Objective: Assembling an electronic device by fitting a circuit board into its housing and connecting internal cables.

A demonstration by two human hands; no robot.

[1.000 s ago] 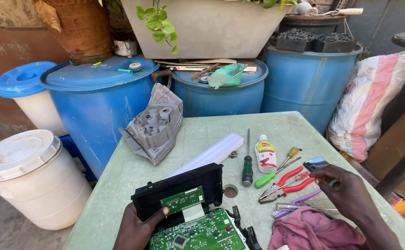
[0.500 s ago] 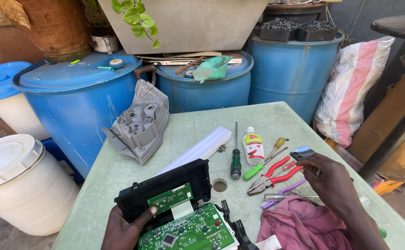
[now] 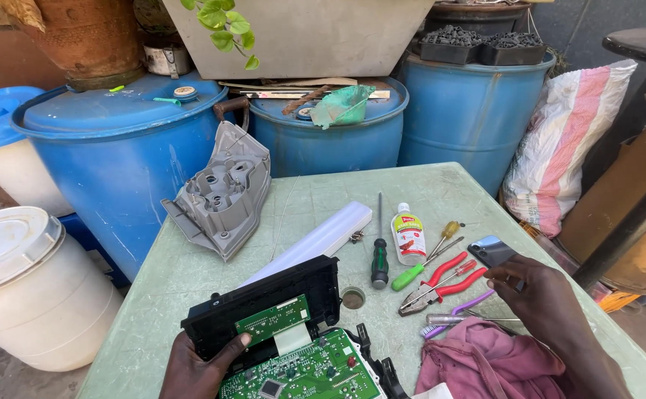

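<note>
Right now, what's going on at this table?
A person works at a green table outdoors. The left hand steadies a black housing with green circuit boards exposed. The right hand rests on a dark phone beside red-handled pliers. Screwdrivers, a small bottle, a pink cloth and a grey plastic cover lie around.

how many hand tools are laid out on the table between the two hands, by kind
screwdrivers: 3 – dark green-handled, light green-handled, yellow-handled
red-handled pliers: 1
purple toothbrush: 1
total: 5
The left hand holds the black housing; the right hand is at the phone.
</note>
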